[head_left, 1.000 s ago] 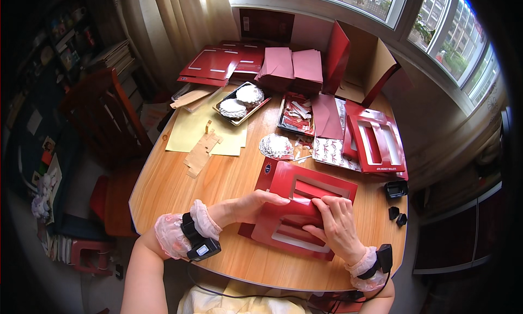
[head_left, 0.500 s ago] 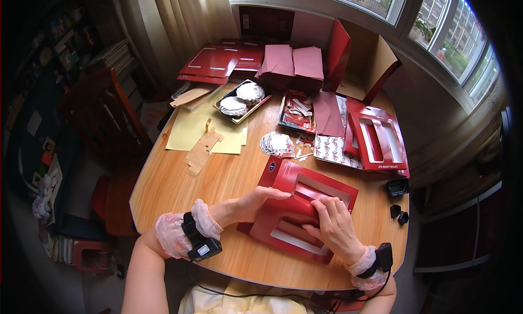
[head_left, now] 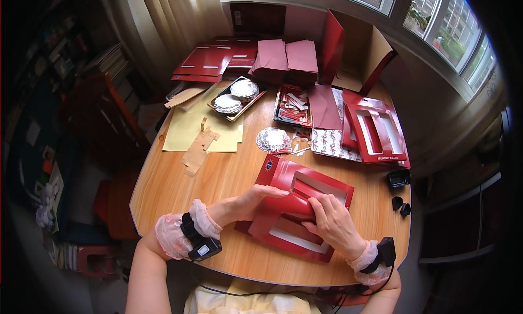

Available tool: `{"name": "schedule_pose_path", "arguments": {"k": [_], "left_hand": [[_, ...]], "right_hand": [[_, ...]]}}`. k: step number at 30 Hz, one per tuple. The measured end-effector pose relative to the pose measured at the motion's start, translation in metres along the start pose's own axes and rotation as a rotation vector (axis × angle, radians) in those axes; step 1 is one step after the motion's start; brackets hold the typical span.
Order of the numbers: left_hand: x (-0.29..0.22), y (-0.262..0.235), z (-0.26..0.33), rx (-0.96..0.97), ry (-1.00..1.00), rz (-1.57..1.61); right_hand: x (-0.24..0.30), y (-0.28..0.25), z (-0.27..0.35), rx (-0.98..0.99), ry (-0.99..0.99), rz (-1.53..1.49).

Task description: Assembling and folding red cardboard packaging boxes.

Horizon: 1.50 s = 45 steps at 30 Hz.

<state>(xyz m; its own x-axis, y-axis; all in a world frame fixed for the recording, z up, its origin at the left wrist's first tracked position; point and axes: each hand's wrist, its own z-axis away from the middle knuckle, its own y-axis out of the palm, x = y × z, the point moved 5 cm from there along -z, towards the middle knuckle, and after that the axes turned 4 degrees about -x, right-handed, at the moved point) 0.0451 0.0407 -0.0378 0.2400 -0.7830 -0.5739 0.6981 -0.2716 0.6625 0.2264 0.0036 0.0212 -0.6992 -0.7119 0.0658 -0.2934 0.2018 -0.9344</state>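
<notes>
A glossy red cardboard window sleeve (head_left: 289,206) lies tilted on the near part of the table, its two long window openings parted by a raised middle strip. My left hand (head_left: 248,201) grips its left side, thumb stretched over the top and the other fingers hidden beneath. On the strip's right end, my right hand (head_left: 333,222) has its fingers curled over, with the thumb at the lower window, pinching the card. Beyond the sleeve sits a round stack of silver foil stickers (head_left: 273,139).
Foil stacks fill a black tray (head_left: 234,116); another tray (head_left: 279,118) holds red-and-white strips. Finished-looking red sleeves (head_left: 357,123) lie at right, near a black tape dispenser (head_left: 399,177). Pink envelopes (head_left: 272,55), an open carton (head_left: 335,41), yellow paper (head_left: 180,130) and brown tape (head_left: 197,156) lie around.
The whole view has shifted slightly. Both hands keep nearly the same hold on the red sleeve, with little visible movement of the card.
</notes>
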Motion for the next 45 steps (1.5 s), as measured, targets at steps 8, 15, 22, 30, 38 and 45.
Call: {"name": "schedule_pose_path", "arguments": {"k": [8,15,22,30,38,45], "left_hand": [[0.004,-0.001,-0.005,-0.031,-0.028,-0.012],[0.01,-0.011,-0.005,-0.016,-0.064,0.128],[0.011,-0.004,-0.003,-0.014,-0.118,0.15],[0.012,-0.007,-0.005,-0.082,-0.095,0.169],[0.01,-0.01,-0.007,-0.016,-0.052,0.214],[0.006,-0.004,0.001,-0.14,-0.084,0.131]], "right_hand": [[0.001,0.002,0.001,0.017,-0.009,-0.045],[0.005,-0.001,-0.001,0.003,-0.028,-0.054],[0.008,-0.002,0.0,0.007,-0.018,-0.103],[0.011,-0.016,0.001,-0.08,-0.057,-0.106],[0.008,-0.021,0.006,-0.01,0.034,-0.129],[0.007,-0.018,0.009,0.032,0.129,-0.176]]}}
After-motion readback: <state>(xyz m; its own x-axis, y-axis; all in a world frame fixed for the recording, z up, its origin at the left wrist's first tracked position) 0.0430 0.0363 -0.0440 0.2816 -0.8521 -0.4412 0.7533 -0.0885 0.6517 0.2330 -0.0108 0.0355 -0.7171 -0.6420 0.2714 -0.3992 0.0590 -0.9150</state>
